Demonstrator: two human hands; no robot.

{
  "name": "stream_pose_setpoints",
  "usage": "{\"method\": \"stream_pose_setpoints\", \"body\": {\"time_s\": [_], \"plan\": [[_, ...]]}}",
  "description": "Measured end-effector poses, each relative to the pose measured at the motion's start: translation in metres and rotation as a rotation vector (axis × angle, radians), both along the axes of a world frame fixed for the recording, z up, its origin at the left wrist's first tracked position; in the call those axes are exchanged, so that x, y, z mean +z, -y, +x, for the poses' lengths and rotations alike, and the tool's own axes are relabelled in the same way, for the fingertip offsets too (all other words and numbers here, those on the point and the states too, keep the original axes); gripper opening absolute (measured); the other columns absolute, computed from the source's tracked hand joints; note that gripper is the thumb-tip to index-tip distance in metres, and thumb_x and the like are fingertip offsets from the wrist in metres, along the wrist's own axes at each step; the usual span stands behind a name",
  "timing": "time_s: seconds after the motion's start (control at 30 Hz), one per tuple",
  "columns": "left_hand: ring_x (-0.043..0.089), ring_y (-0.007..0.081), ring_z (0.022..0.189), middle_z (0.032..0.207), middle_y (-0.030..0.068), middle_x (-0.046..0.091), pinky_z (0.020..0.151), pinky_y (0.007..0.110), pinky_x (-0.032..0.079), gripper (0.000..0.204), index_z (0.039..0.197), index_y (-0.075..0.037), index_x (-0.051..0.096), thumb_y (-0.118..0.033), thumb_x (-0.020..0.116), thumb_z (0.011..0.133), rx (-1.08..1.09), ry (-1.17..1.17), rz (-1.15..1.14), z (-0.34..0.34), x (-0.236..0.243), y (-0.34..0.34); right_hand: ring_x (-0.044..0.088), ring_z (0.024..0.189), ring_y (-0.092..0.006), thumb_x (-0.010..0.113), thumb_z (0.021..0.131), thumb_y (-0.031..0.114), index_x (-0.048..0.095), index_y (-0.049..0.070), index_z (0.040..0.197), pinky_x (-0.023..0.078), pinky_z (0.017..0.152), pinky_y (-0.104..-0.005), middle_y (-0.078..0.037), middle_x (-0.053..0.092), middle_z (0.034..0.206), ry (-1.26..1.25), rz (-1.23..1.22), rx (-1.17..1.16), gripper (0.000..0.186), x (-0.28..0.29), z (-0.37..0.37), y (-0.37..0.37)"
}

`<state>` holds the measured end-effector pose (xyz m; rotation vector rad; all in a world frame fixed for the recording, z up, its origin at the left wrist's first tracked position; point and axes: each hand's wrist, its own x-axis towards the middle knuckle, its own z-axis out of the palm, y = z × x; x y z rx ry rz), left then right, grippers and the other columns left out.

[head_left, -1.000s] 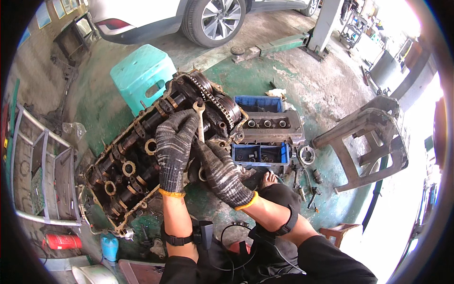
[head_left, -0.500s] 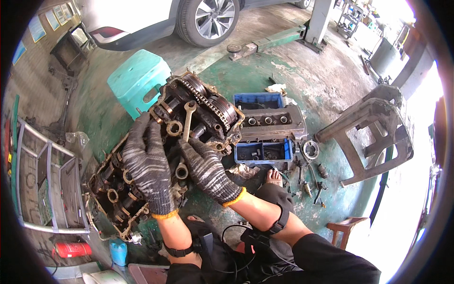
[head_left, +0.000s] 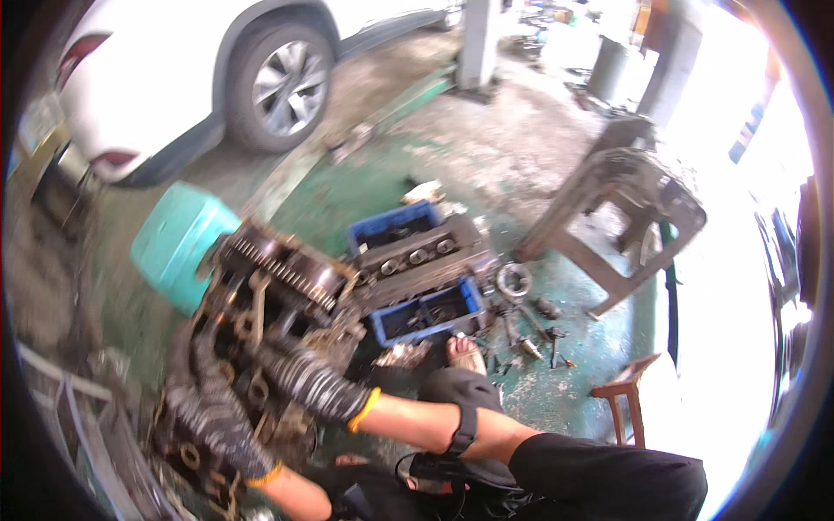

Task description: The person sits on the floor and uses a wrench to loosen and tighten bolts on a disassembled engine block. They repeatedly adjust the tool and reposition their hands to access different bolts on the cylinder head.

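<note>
Head | right hand point(head_left: 311, 375): holding blurred, dull-metal wrench point(head_left: 259, 304) | engine point(head_left: 291, 280): dark, grimy

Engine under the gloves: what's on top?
On the engine: a chain along its far end, and a wrench above it in the right hand. Parts beneath that hand and the left hand are covered; blur hides finer detail.

Car repair workshop: white car point(head_left: 169, 95) is standing near a grey metal post point(head_left: 477, 45) and low green metal arm point(head_left: 420, 97); greasy dark metal engine head point(head_left: 298, 319) is lying open, chain point(head_left: 278, 271) showing; grey metal cover with round holes point(head_left: 421, 280) is sitting between blue rectangular plastic trays point(head_left: 434, 333); small metal parts point(head_left: 531, 348) are littering the stained green floor point(head_left: 308, 201)
</note>
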<state>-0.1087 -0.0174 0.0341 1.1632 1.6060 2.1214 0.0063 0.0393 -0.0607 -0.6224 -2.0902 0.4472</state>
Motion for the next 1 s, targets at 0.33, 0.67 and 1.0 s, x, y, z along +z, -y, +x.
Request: {"method": "stream_pose_setpoints", "body": {"time_s": [0.33,0.67,1.0], "plan": [[0.064,0.0186,0.100,0.120,0.0141,0.066,0.093,0.033,0.052,0.034,0.127,0.005,0.061,-0.009,0.064,0.096,0.058,-0.160,-0.201,-0.005,0.001,-0.007,0.054,0.055,-0.0085,0.062,0.099,0.034,0.065,0.001,0.116,0.040,0.047,-0.0266,-0.002,0.062,0.074,-0.503,-1.461,0.240,0.037,0.074,0.064,-0.015],[0.060,0.0228,0.116,0.132,0.0163,0.060,0.104,0.035,0.048,0.035,0.133,0.005,0.057,-0.004,0.057,0.099,0.079,-0.138,-0.304,-0.006,0.011,0.009,0.051,0.051,-0.0072,0.059,0.097,0.026,0.072,0.004,0.099,0.039,0.047,-0.0250,0.000,0.063,0.070,-0.436,-1.116,0.270,0.026,0.055,0.115,-0.053],[0.065,0.0234,0.099,0.110,0.0147,0.071,0.092,0.038,0.051,0.022,0.116,0.002,0.068,-0.002,0.062,0.095,0.161,-0.383,-0.279,-0.002,-0.017,0.008,0.048,0.046,-0.0084,0.057,0.101,0.034,0.068,0.007,0.096,0.036,0.042,-0.0238,0.000,0.058,0.061,-0.570,-0.872,0.199,0.029,0.067,0.083,-0.005]]}}
